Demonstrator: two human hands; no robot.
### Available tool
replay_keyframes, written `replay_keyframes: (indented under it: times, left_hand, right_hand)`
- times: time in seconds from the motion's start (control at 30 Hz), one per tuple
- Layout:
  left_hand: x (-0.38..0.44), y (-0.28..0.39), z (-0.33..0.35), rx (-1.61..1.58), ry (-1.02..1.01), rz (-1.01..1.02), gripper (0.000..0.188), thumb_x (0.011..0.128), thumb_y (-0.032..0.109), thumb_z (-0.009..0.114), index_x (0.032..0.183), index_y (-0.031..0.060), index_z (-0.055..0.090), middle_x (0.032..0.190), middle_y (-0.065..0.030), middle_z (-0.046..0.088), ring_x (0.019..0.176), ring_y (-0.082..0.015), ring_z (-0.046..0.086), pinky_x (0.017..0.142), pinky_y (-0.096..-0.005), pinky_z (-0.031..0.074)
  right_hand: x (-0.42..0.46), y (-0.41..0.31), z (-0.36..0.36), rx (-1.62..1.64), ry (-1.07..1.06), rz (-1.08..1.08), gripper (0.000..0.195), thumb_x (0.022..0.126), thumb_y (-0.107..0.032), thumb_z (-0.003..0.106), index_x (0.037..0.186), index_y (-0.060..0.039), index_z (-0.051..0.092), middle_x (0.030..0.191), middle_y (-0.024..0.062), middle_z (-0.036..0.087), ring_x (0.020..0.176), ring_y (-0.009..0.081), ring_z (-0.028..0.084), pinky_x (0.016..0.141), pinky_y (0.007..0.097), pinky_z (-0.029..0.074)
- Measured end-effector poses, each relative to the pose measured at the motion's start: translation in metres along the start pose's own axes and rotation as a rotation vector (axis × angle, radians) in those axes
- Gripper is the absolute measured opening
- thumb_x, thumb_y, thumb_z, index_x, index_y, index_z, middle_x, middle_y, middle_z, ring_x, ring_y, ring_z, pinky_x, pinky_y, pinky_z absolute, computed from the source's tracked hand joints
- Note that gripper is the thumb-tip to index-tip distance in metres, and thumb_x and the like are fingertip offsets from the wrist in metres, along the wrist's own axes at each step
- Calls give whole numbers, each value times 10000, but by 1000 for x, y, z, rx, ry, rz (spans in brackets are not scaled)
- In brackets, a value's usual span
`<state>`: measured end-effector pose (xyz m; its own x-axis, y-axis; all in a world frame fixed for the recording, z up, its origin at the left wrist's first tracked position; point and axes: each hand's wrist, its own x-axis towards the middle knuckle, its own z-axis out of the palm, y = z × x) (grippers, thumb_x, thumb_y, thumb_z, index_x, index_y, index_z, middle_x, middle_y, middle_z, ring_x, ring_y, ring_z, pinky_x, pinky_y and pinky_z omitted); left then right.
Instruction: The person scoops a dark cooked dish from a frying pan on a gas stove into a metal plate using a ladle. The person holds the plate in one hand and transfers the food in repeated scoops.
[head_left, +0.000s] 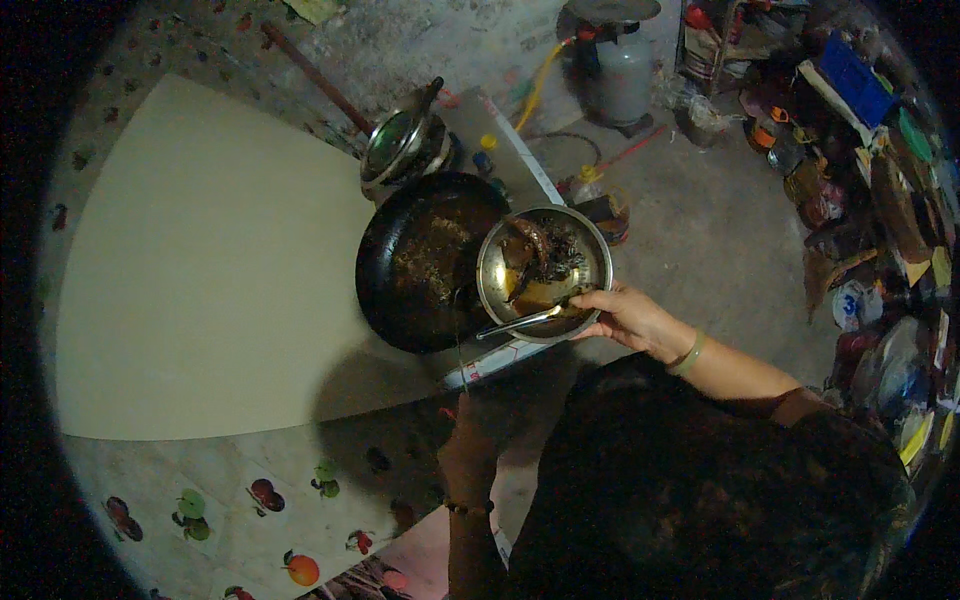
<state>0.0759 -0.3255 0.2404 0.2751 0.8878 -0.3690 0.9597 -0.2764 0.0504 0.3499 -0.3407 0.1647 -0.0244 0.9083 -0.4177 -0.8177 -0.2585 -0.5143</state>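
My right hand (630, 319), with a pale bangle at the wrist, grips the near right rim of a metal bowl (493, 276). Its thumb is over the rim and its fingers lie underneath. In the bowl are dark food pieces (562, 251) and brown liquid; a metal spoon (521, 322) pokes out over the rim. The bowl hangs over the right edge of a black wok (390, 277) with brown residue inside. Below the wok, in shadow, my left hand (466, 446) is closed around a thin-handled utensil (462, 360), whose far end reaches the wok.
The wok sits at a gas stove with pale edge strips (525, 154). Behind it stands a metal pot with a glass lid (397, 142). A pale board (210, 262) lies left on a fruit-patterned cover (225, 480). A gas cylinder (619, 71) and clutter (855, 300) stand right.
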Motion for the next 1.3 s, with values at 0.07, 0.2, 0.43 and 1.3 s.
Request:
replay_keyframes:
  times: [0.07,0.2,0.43,1.3]
  left_hand:
    - [7,5,5,-30,23,9,549,828,199,546,1329,98,345,941,-158,634,673,-326,629,525,-380,491]
    - [23,-9,32,-29,77,32,574,820,227,547,1334,111,319,1007,-170,612,705,-348,626,550,-416,495]
    - [28,-17,29,-178,102,-18,481,845,198,514,1291,83,376,999,-216,592,826,-361,607,663,-454,493]
    - [99,53,-37,-994,-33,397,98,775,63,636,806,32,548,736,-38,589,661,-90,525,600,-227,433]
  right_hand:
    - [3,2,-3,-2,12,0,313,846,-65,561,1125,61,499,1030,160,609,892,241,629,767,368,557]
    - [-1,-6,6,9,35,39,301,844,-65,568,1101,79,507,1023,163,611,887,241,631,761,357,561]
    - [5,-4,-5,32,6,137,427,813,-19,589,1205,-29,423,1066,120,580,903,202,613,698,305,580]
    - [-4,0,9,127,-24,36,450,835,-48,566,1245,-17,382,1091,135,581,894,219,628,749,348,562]
